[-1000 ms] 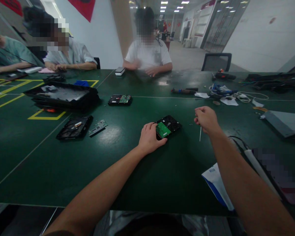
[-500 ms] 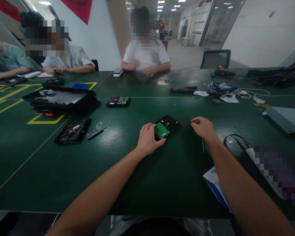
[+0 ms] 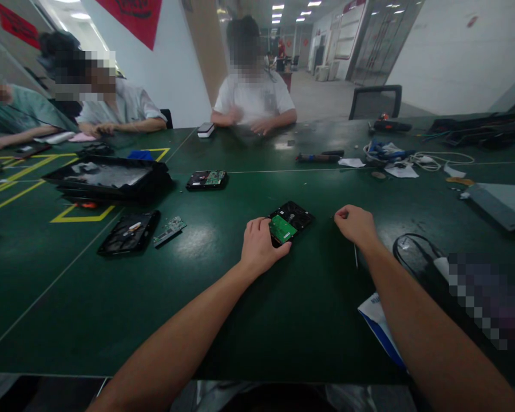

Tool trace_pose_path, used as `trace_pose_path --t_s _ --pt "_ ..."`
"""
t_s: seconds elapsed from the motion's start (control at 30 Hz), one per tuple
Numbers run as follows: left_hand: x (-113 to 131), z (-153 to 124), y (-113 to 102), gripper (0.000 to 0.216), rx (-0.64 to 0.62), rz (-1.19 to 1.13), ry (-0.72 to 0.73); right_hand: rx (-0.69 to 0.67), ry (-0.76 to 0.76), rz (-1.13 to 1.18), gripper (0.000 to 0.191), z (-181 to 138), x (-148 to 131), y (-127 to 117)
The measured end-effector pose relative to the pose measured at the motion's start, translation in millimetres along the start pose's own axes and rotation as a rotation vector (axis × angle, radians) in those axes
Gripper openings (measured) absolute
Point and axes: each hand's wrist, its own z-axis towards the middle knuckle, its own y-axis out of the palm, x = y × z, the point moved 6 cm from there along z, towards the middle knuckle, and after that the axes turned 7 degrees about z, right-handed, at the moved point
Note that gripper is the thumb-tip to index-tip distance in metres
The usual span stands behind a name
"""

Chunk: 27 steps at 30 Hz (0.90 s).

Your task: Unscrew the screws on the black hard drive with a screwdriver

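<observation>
A black hard drive (image 3: 299, 214) with a green circuit board (image 3: 282, 228) lies on the table, board side up. My left hand (image 3: 260, 245) is closed around its near left edge, thumb along the front. To the right of the drive, my right hand (image 3: 355, 224) rests on the table with thumb and forefinger pinched together. What sits in the pinch, if anything, is too small to make out. A thin metal rod (image 3: 356, 256) sticks out from beneath that hand towards me; its other end is hidden.
Left stand an opened black drive casing (image 3: 129, 233), a loose circuit board (image 3: 169, 232), another hard drive (image 3: 206, 179) and a black tray (image 3: 111, 178). Right are cables (image 3: 388, 153), a grey metal box (image 3: 504, 203) and a blue-white packet (image 3: 380, 326). A person (image 3: 254, 97) sits opposite.
Both hands keep nearly the same places and grips. The whole view has shifted slightly; the hard drive stays under my left hand.
</observation>
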Motion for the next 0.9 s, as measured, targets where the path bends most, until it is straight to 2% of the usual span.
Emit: trace_pose_path --t_s 0.2,0.37,0.67,0.73,0.83,0.9 --pt "-0.6 -0.8 -1.5 0.085 -0.037 -0.011 0.024 -0.014 0.055 -0.026 0.023 -1.2 1.0 -1.4" --pt "-1.7 -0.9 -1.8 0.083 -0.046 -0.05 0.029 -0.046 0.059 -0.06 0.025 -1.4 -0.5 -0.7" --pt "12.2 -13.9 -12.9 0.091 -0.037 -0.013 0.035 -0.011 0.04 -0.066 0.024 -1.7 4.1 2.4" --pt "11.8 -13.7 -14.9 0.085 -0.029 -0.013 0.029 0.001 0.046 -0.045 0.025 -2.1 4.3 1.4" --pt "2.7 -8.2 -15.7 0.056 -0.003 -0.051 -0.027 0.054 0.033 0.002 0.025 -4.5 1.1 -4.0" --pt "-7.3 -3.1 -15.3 0.044 0.02 -0.051 -0.087 0.101 0.011 0.065 0.024 -8.3 -4.2 -8.7"
